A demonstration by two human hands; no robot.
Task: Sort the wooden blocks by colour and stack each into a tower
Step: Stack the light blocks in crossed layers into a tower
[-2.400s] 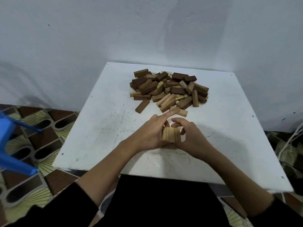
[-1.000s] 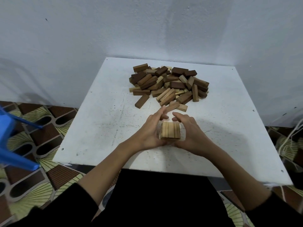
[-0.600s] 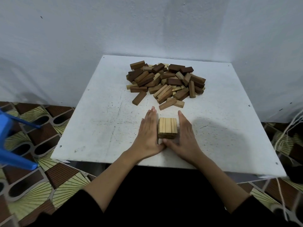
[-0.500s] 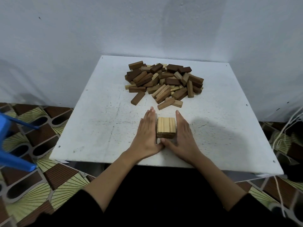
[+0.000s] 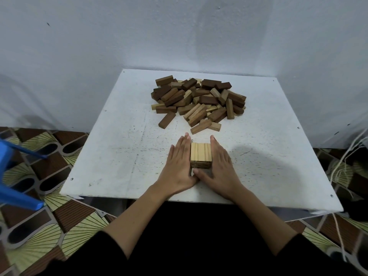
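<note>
A low stack of light wooden blocks point(image 5: 200, 154) stands near the front of the white table point(image 5: 123, 148), its top layer three blocks side by side. My left hand point(image 5: 178, 162) presses flat against the stack's left side, fingers straight. My right hand point(image 5: 220, 163) presses flat against its right side, and the thumbs meet in front of the stack. Farther back lies a heap of mixed blocks point(image 5: 199, 99), dark brown, mid brown and light, unsorted. One dark block point(image 5: 166, 120) lies loose at the heap's near left.
A grey wall stands right behind the table. A blue plastic stool point(image 5: 14, 176) is on the patterned floor at left. White cords point(image 5: 344, 166) hang by the table's right edge. Bare tabletop shows on both sides of my hands.
My hands went from curled round the light stack to flat, straight-fingered palms pressed on its two sides. The stack now sits squared on the table. The heap has not moved.
</note>
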